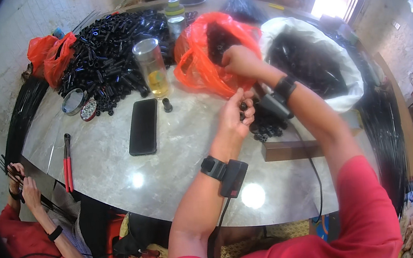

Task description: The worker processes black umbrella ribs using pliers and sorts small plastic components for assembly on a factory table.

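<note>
My left hand (235,117) is closed in front of the red plastic bag (198,67), with small round black parts (243,107) showing between its curled fingers. My right hand (244,62) reaches over the bag's open mouth, its fingers bent together. What those fingertips hold, if anything, is too small to make out. Dark pieces (219,41) lie inside the bag. Just beyond my left hand, a small heap of black ring-like parts (268,127) rests on the table, partly covered by my right wrist and its strapped device.
A large heap of black tubes (103,54) covers the table's far left. Around it are a glass jar (152,71), a phone (143,127) and red-handled pliers (68,163). A white sack (348,79) stands right. A co-worker's hands (25,187) hold dark rods at left.
</note>
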Demonstrator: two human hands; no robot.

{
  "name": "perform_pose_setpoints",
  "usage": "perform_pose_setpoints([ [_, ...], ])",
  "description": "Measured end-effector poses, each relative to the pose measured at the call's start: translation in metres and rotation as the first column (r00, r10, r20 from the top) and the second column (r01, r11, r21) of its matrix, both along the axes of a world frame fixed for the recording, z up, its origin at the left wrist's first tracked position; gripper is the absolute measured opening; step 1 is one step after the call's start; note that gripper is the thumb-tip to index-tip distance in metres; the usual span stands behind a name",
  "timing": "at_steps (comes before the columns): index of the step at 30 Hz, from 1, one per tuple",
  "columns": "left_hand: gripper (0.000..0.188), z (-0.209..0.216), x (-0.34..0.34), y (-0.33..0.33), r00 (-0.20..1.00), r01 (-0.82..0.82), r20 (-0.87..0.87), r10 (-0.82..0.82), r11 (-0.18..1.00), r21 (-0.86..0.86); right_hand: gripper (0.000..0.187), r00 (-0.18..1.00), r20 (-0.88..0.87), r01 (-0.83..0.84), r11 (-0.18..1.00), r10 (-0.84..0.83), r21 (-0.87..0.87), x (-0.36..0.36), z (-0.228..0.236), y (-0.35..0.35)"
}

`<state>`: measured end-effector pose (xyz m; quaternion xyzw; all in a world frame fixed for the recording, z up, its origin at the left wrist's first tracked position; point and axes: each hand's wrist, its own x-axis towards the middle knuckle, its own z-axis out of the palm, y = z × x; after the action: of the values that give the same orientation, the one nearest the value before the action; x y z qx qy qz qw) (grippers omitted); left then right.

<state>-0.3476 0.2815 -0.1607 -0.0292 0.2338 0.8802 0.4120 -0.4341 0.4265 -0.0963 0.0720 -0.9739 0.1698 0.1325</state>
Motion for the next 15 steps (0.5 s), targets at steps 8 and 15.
perform_pose_setpoints([
  [8, 0.028, -0.002, -0.004, -0.003, 0.999, -0.044, 0.022, 0.045, 0.998, -0.049, 0.016, 0.987, 0.134, 0.107, 0.985, -0.089, -0.135, -0.005, 0.001, 0.0],
  [15, 0.029, 0.004, -0.005, -0.007, 0.954, -0.239, -0.196, 0.226, 0.97, -0.049, 0.012, 0.928, 0.323, -0.079, 0.946, 0.185, -0.315, 0.014, 0.001, 0.008],
])
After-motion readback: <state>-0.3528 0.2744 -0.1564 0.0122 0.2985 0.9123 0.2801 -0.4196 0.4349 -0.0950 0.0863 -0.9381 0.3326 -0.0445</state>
